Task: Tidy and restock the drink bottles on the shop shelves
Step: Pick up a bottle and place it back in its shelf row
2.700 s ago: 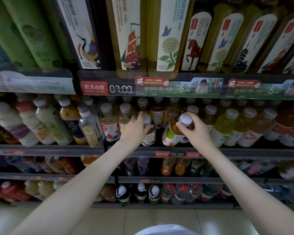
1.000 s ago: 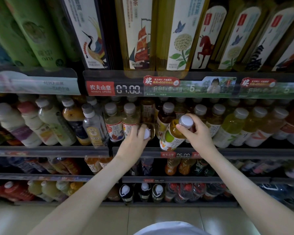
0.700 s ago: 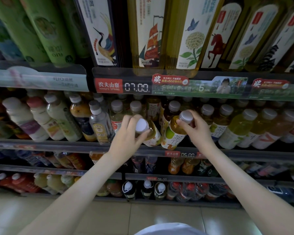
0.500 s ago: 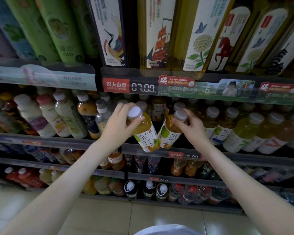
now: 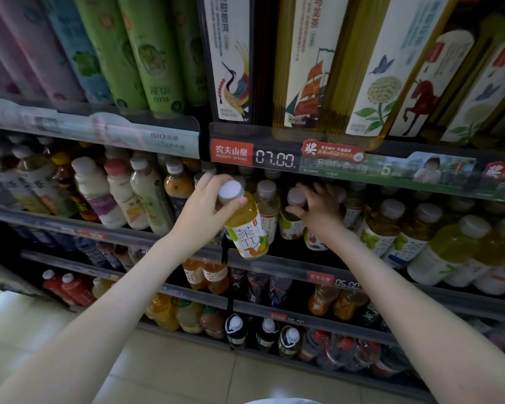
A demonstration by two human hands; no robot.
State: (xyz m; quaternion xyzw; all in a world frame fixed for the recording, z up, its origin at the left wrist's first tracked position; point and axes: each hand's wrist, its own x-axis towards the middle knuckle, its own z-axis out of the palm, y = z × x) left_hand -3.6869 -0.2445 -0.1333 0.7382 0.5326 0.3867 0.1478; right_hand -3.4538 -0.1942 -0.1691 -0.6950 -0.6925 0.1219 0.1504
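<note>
Now the left hand (image 5: 200, 212) grips a yellow tea bottle (image 5: 247, 225) by its neck; at 3 o'clock, the right hand's (image 5: 318, 211) fingers (image 5: 293, 212) pinch a shelved bottle (image 5: 293, 217) at its cap.

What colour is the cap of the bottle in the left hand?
Pale grey-white, on the tea bottle held by the left hand; head view.

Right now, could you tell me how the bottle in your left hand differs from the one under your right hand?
The left hand holds its tea bottle tilted, out in front of the shelf; the right hand grips a bottle standing in the row. The left one's label shows whole, the right one's is partly hidden. Both have pale caps.
</note>
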